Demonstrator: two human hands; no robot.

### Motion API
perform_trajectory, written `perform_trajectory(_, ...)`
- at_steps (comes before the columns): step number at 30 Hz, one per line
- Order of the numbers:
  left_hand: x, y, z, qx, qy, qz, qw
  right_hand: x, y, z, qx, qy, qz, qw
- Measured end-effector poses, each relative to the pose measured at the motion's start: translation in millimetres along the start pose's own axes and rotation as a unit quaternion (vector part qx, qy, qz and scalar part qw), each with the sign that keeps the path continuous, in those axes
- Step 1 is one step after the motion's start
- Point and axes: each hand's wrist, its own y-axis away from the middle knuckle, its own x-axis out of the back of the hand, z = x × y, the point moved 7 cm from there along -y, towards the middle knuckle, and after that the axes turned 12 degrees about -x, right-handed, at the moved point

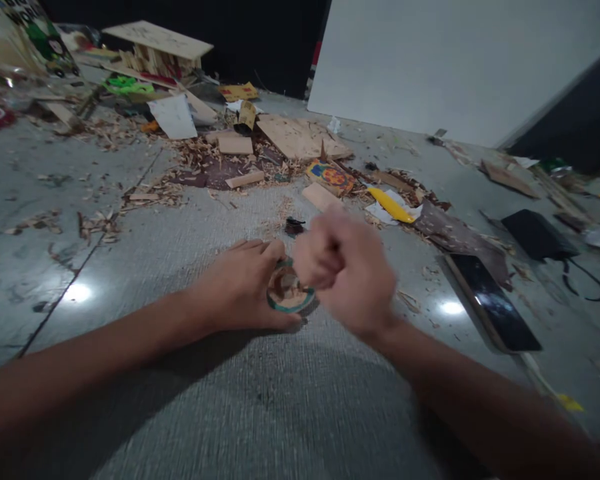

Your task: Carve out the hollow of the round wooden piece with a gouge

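A small round wooden piece with a green rim [289, 293] lies on the grey floor. My left hand [243, 285] rests flat beside it, thumb and fingers pressed against its left side and holding it in place. My right hand [347, 270] hovers just above and to the right of the piece. It is curled into a fist and smeared by motion, and what it grips, if anything, I cannot make out. A small dark object [295, 225] lies just beyond the hands.
Wood offcuts and shavings [215, 167] litter the floor ahead, with a plywood board [300, 137] and a yellow tool [393, 205]. A phone [493, 300] lies right of my right arm, a black pouch [537, 235] further right. A white panel [445, 60] leans behind.
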Motion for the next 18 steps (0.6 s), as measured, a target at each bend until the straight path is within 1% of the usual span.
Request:
perform_trajectory(2, 1.7, 1, 2, -0.001, -0.004, 0.008, 1.000, 12, -9, -8, 0.007, -0.065, -0.012, 0.998)
perform_trajectory(4, 1.6, 1, 2, 0.002, -0.008, 0.009, 1.000, 15, -13, -8, 0.005, -0.106, -0.044, 0.993)
perform_trajectory(6, 0.7, 1, 0, 0.005, -0.006, 0.009, 1.000, 14, -13, -3, -0.004, -0.126, -0.066, 0.990)
perform_trajectory(10, -0.6, 1, -2, 0.005, -0.009, 0.009, 1.000, 9, -11, 8, -0.016, -0.135, -0.097, 0.986)
perform_trajectory(15, -0.2, -1, 2, -0.004, -0.019, -0.001, 1.000, 13, -13, 12, -0.027, -0.155, -0.114, 0.981)
perform_trajectory(16, -0.1, -1, 2, -0.004, -0.020, -0.002, 1.000, 14, -13, 11, -0.024, -0.146, -0.109, 0.983)
perform_trajectory(18, 0.2, 0, 1, -0.003, -0.014, 0.004, 1.000, 11, -10, 10, -0.024, -0.096, -0.094, 0.991)
